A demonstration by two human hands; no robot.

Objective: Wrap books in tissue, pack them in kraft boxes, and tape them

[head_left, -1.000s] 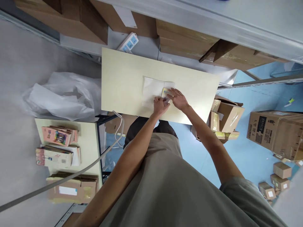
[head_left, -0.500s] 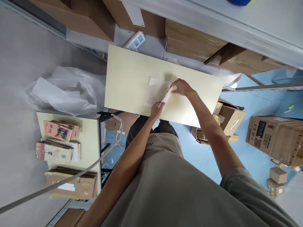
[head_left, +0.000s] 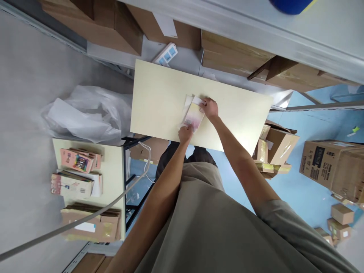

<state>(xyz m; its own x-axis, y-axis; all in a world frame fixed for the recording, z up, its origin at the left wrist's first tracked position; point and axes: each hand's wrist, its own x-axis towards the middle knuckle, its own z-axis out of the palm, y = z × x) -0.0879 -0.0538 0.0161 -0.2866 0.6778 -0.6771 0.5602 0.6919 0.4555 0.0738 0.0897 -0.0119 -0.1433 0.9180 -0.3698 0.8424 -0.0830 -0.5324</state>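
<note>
A thin book point(head_left: 194, 115), its cover fading from pale yellow to pink, lies at a slant over a white sheet point(head_left: 186, 104) on the cream tabletop point(head_left: 159, 94). My left hand point(head_left: 185, 133) is closed at its near end, with the fingertips on the lower edge. At the far right corner, my right hand point(head_left: 209, 108) pinches the book's edge. A white strip shows along the book's far end. Whether the sheet is attached to the book, I cannot tell.
Crumpled clear plastic point(head_left: 91, 113) lies left of the table, above a side table point(head_left: 110, 170) with stacked books point(head_left: 75, 184) and flattened cardboard point(head_left: 91, 223). A power strip point(head_left: 167, 54) sits behind the table. Cardboard boxes point(head_left: 277, 146) stand right. A grey cable point(head_left: 113, 197) crosses the left.
The book, seen edge-on and tilted up before, now lies flatter with its yellow-pink cover facing up. My right hand has come lower and slightly left. The view has shifted a little.
</note>
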